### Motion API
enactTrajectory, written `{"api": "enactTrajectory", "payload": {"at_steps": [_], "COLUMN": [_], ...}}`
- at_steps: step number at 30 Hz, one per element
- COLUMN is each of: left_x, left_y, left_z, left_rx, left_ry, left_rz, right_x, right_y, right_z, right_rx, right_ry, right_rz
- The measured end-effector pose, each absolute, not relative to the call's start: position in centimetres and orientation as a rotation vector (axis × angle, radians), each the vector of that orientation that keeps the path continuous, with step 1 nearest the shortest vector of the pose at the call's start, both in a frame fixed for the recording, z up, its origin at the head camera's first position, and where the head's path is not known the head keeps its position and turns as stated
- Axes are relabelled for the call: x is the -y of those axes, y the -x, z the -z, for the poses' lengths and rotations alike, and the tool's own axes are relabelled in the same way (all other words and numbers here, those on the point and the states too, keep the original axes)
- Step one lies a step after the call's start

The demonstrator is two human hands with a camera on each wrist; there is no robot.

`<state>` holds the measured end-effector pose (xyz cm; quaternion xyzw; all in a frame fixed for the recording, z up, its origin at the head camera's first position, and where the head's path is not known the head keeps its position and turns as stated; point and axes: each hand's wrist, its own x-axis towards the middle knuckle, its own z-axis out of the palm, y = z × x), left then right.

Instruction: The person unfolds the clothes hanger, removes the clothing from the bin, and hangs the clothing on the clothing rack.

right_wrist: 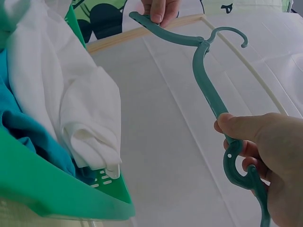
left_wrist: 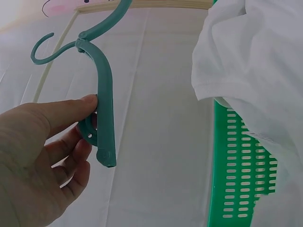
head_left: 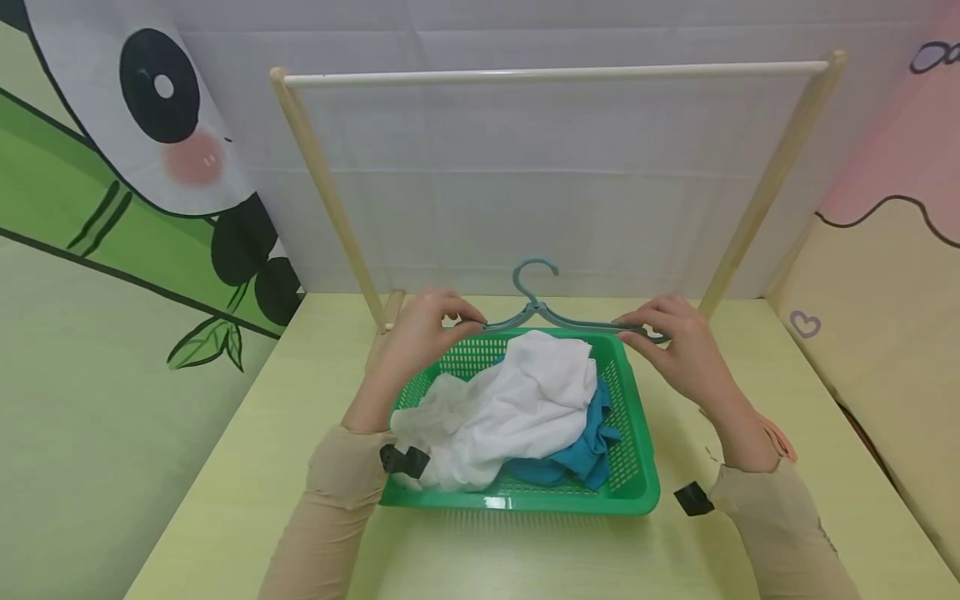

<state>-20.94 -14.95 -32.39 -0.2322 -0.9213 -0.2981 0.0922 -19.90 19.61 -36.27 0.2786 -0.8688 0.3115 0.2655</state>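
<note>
A teal plastic clothes hanger [head_left: 535,310] is held level above the far rim of the green basket [head_left: 647,467], its hook pointing up. My left hand [head_left: 431,329] pinches the left arm of the hanger between thumb and fingers. On the other side my right hand [head_left: 678,346] pinches the right arm, with the curved end of the hanger showing past the fingers in the right wrist view. White cloth [head_left: 517,408] lies heaped in the basket, over a blue cloth [head_left: 592,442]. Neither hand touches the cloths.
Behind the basket stands a rack with a white rail [head_left: 555,77] on wooden posts [head_left: 772,183]. The basket sits on a pale yellow table [head_left: 247,500]. A white sheet hangs at the back, and printed panels [head_left: 97,250] flank the table.
</note>
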Motion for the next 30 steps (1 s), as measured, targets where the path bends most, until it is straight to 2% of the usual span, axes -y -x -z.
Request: {"api": "enactTrajectory", "payload": {"at_steps": [9,30], "left_x": [15.1,17.2], "left_y": [20.4,19.9], "left_z": [32.7,34.1], "left_rx": [2.633,2.263], "left_ry": [0.646,0.409], "left_rz": [0.948,1.56], "right_x": [-19.4,-18.9], "right_y": [19.1,17.0], "right_z": [36.4,36.4], "right_rx": [2.353,2.374], "right_ry": [-0.718,-0.6], "right_rz": [-0.829,-0.88]}}
